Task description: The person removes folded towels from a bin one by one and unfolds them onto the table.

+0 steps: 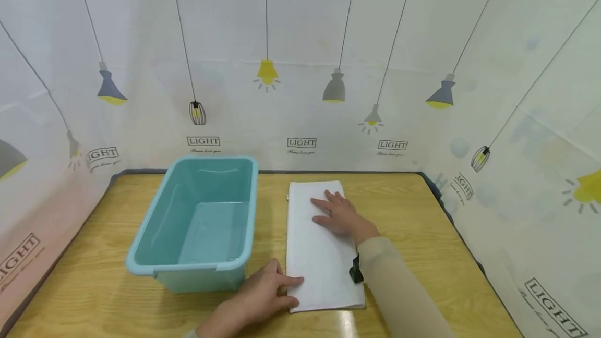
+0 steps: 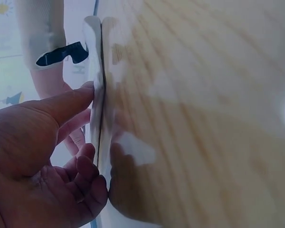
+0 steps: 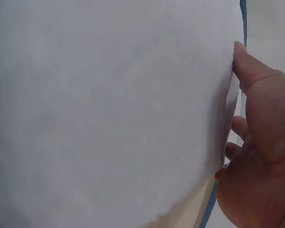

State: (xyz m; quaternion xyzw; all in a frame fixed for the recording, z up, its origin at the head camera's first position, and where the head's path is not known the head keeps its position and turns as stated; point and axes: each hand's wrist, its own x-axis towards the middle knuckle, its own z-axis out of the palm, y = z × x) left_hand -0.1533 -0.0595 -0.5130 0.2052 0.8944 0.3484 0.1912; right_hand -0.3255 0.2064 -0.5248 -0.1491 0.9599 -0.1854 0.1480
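A folded white towel (image 1: pixel 321 254) lies lengthwise on the wooden table, with its fold layers showing along the edge in the left wrist view. My right hand (image 1: pixel 340 215) rests spread on its far right part, fingers pointing to the far left. At the near left corner, my left hand (image 1: pixel 263 293) touches the towel with its thumb and index finger; its other fingers (image 2: pixel 88 173) curl loosely by the tabletop. The right wrist view has the towel (image 3: pixel 114 104) filling most of it, with the right hand (image 3: pixel 266 128) at its edge.
An open light-blue plastic bin (image 1: pixel 251 213) stands left of the towel, close to the left hand. Wood-grain tabletop (image 1: pixel 413 223) surrounds both. A white cloth backdrop (image 1: pixel 300 14) with printed lamps encloses the table's back and sides. A black clip (image 1: pixel 357 269) sits at the right sleeve.
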